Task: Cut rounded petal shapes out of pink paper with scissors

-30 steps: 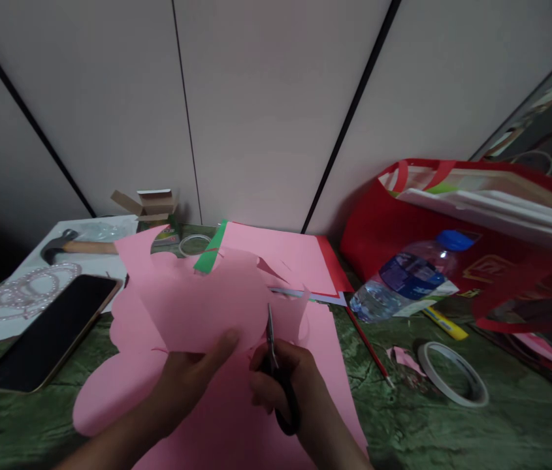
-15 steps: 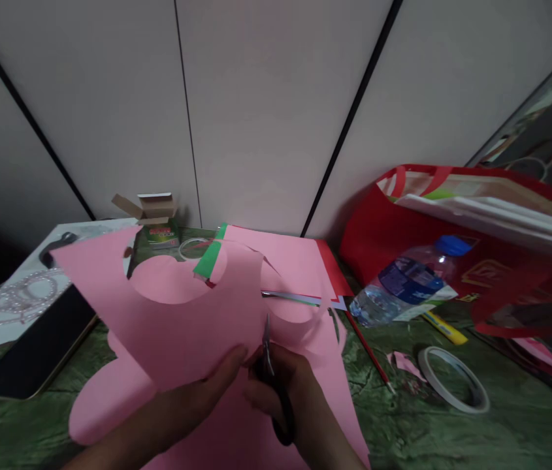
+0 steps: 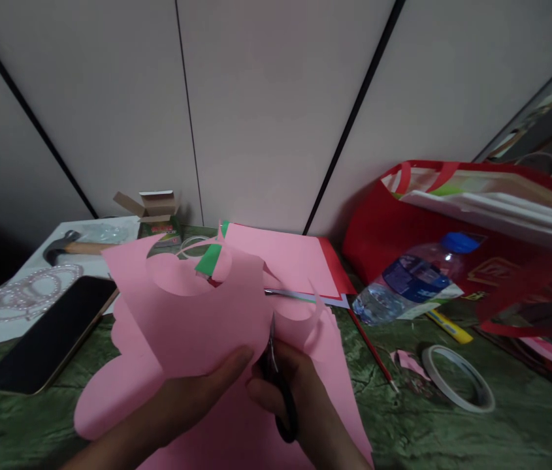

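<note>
Matt pink paper, glossy phone

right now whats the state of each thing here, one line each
left hand: grip shut on pink paper, lifted, curved cut-outs
right hand: grip shut on scissors, blades in the paper's edge
water bottle: lying on its side, blue cap on
small carton: flaps open
phone: screen dark, face up
tape roll: lying flat
hammer: lying flat
</note>
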A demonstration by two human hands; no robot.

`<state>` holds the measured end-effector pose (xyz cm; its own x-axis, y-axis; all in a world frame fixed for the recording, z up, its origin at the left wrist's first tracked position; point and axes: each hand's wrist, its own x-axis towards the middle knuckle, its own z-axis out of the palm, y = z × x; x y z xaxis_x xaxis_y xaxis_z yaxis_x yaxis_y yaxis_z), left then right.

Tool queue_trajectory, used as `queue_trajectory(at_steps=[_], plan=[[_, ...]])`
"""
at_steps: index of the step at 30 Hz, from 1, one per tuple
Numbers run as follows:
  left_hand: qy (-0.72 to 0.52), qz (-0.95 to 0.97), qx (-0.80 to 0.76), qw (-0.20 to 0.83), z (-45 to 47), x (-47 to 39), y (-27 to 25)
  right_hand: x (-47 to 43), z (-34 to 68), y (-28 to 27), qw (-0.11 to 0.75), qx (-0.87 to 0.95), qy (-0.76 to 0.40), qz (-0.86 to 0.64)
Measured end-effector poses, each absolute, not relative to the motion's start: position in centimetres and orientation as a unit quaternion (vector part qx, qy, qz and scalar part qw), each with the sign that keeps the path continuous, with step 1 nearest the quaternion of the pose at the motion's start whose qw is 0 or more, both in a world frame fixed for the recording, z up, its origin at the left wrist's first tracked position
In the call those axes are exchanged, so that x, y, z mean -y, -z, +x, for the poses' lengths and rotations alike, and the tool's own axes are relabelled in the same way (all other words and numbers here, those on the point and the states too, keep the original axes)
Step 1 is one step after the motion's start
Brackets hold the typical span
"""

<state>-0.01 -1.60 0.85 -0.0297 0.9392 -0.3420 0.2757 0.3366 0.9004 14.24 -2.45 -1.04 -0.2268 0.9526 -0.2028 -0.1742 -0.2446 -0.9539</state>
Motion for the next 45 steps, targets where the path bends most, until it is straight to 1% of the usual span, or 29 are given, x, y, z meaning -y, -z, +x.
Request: queue_trajectory(at_steps=[7, 16, 21, 25, 29, 34, 38, 41, 45], plan=[[-0.321, 0.465, -0.666, 0.487, 0.15, 1.52, -0.81, 2.48, 14.45, 1.56, 0.429, 0.445, -0.642, -0.455], [-0.301, 0.484, -0.660, 0.490, 0.09, 1.62, -0.75, 2.46, 14.58, 1.77, 0.428, 0.459, -0.639, -0.445], [-0.329, 0.488, -0.634, 0.502, 0.07, 1.59, -0.55, 2.52, 14.62, 1.87, 0.429, 0.462, -0.637, -0.444], [-0.314, 0.475, -0.664, 0.485, 0.02, 1.53, -0.52, 2.50, 14.54, 2.01, 0.421, 0.455, -0.632, -0.465], [-0.322, 0.486, -0.645, 0.494, -0.03, 1.50, -0.61, 2.41, 14.50, 1.84, 0.423, 0.455, -0.627, -0.470], [-0.291, 0.492, -0.663, 0.484, -0.22, 1.43, -0.72, 2.41, 14.48, 1.58, 0.427, 0.444, -0.637, -0.464], [-0.294, 0.507, -0.658, 0.473, -0.25, 1.37, -0.86, 2.49, 14.40, 1.60, 0.436, 0.436, -0.644, -0.453], [-0.310, 0.503, -0.654, 0.473, -0.26, 1.35, -0.77, 2.56, 14.44, 1.77, 0.435, 0.435, -0.642, -0.458], [-0.285, 0.491, -0.665, 0.485, -0.40, 1.30, -0.60, 2.64, 14.64, 2.00, 0.434, 0.447, -0.632, -0.460]])
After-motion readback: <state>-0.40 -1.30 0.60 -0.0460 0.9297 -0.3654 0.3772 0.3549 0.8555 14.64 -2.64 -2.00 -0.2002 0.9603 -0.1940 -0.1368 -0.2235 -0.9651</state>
